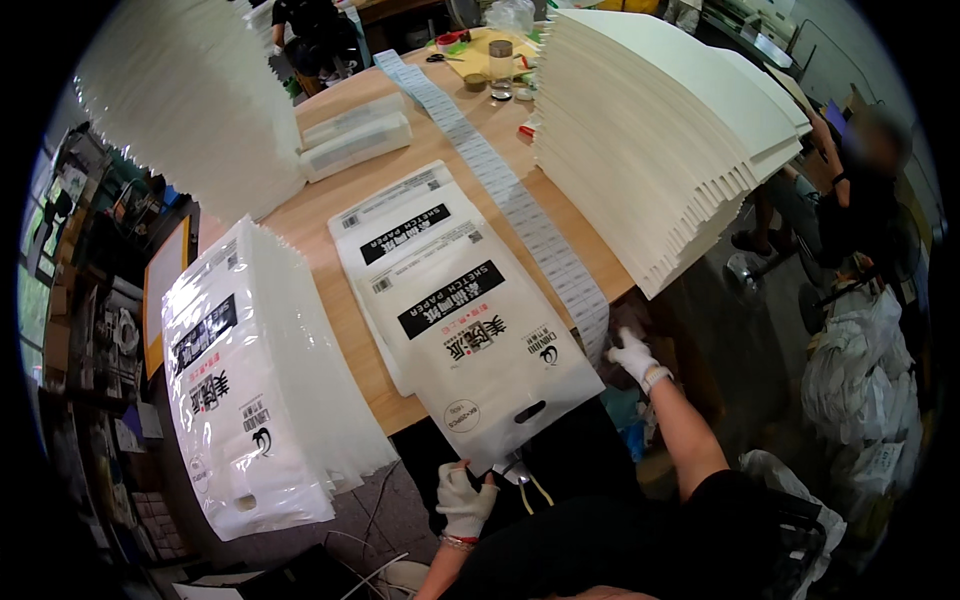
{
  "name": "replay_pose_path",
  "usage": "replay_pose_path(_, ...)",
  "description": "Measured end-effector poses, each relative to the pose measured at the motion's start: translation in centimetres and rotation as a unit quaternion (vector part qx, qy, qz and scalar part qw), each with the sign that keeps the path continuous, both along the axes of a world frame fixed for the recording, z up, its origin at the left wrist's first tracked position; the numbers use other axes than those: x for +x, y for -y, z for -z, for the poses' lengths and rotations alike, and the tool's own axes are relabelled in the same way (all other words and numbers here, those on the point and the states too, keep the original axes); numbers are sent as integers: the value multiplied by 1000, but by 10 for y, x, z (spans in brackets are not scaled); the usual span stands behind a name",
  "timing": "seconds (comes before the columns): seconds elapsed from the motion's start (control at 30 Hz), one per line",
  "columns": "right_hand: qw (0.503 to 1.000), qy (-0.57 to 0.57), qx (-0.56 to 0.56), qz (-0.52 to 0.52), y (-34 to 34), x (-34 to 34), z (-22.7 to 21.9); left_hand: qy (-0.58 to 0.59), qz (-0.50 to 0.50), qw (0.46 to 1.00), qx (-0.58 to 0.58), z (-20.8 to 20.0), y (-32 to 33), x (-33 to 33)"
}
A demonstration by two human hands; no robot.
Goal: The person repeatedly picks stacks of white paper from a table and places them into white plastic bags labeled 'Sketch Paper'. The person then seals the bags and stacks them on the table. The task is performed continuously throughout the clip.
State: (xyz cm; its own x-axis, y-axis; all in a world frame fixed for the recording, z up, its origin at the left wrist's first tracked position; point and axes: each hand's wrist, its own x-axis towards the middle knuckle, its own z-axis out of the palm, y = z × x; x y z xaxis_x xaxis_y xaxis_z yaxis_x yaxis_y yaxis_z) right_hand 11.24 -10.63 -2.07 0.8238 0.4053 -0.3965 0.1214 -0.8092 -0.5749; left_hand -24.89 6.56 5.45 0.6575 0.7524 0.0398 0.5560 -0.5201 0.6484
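A white plastic bag of paper (470, 340) with black-and-red print and an oval handle hole lies on the table, overhanging its near edge. Under it, shifted to the far left, lies a similar bag (385, 205). My left hand (465, 502), in a white fingerless glove, is closed at the top bag's near left corner. Beside it, a tool with yellow handles (535, 495) rests partly beneath the bag. A long strip of printed labels (500, 185) runs over the table and hangs off the near edge. My gloved right hand (632, 357) is beside its end, fingers apart; contact is unclear.
Stacks of printed bags (250, 370) stand left, with a tall clear-bag stack (190, 100) behind. A high pile of white sheets (640, 130) fills the right. A glass (500, 70) and scissors (437, 58) lie far back. A person (865, 190) sits right.
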Motion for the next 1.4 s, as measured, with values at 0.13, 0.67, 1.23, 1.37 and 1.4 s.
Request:
replay_pose_path(0.13,981,-174,36,-79,21,31,56,120,128,984,-42,-18,-9,36)
replay_pose_path(0.67,948,-205,230,-74,66,-15,-114,41,50,658,-750,13,73,227)
replay_pose_path(1.23,929,242,199,-195,54,-57,-166,65,-76,549,-830,16,62,231)
replay_pose_path(1.37,878,258,368,-164,4,-46,-171,91,9,621,-778,26,61,224)
replay_pose_path(1.4,894,203,373,-145,-22,-41,-170,81,56,691,-716,20,58,217)
